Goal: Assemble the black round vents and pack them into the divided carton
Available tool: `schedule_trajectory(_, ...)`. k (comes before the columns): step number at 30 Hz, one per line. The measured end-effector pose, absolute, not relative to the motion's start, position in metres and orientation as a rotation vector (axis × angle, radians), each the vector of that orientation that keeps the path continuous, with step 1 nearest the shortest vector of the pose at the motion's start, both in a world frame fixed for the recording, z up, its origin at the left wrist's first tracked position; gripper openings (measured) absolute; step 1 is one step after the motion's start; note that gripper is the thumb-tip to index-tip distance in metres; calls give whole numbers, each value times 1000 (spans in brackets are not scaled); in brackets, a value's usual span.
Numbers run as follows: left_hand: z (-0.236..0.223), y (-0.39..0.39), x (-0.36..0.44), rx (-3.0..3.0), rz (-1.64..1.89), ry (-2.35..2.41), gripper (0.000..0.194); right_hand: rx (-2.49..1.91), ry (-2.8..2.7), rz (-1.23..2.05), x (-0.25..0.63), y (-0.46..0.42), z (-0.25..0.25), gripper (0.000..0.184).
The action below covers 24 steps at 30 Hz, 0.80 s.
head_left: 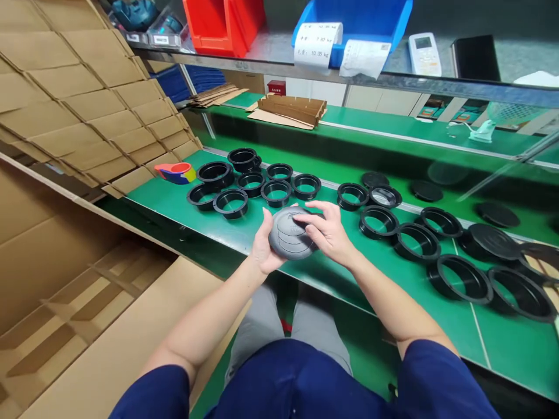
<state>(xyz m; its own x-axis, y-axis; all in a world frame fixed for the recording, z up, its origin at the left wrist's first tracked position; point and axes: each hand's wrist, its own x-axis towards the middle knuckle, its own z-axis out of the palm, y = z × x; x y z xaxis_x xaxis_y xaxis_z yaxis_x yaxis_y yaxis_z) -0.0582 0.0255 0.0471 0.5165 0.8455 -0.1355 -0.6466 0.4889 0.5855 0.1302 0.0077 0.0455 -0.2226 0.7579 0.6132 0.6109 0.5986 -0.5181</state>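
Note:
A round, dark grey, domed cap-like part (292,234) with curved lines and a small raised marking on its face is held up over the table's front edge. My left hand (265,247) grips it from the left and below, thumb along its rim. The fingers of my right hand (328,234) are spread and touch the top face near its right side; nothing is grasped between them. Behind the part, several black flanged rings (276,192) stand on the green table (196,212). More black rings (417,241) sit to the right, with a round black lid-like piece (491,241) among them.
On the left are cardboard divider grids (82,87) and an open carton with dividers (48,343). A tape dispenser (177,173) lies at the table's left. Above, a shelf holds a red bin (225,26), a blue bin (353,23) with paper labels, and a white remote-like device (424,54).

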Motion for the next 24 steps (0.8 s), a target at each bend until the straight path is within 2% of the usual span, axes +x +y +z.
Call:
schedule_trajectory(4,46,13,-54,519,911,469,77,-1079,-2009,163,131,-1,40,55)
schedule_trajectory(9,44,10,-48,549,751,461,89,-1050,-1946,368,134,-8,34,69)
schedule_trajectory(14,45,14,-40,530,685,440,92,-1034,-1638,735,149,-15,38,64)
schedule_trajectory(17,45,17,-34,510,649,428,92,-1028,-1530,838,159,-18,37,60)
schedule_trajectory(21,41,23,-24,487,654,460,92,-1073,-1557,796,167,-21,30,61)
schedule_trajectory(24,40,27,-19,440,669,504,87,-1140,-1807,526,169,-25,24,72)
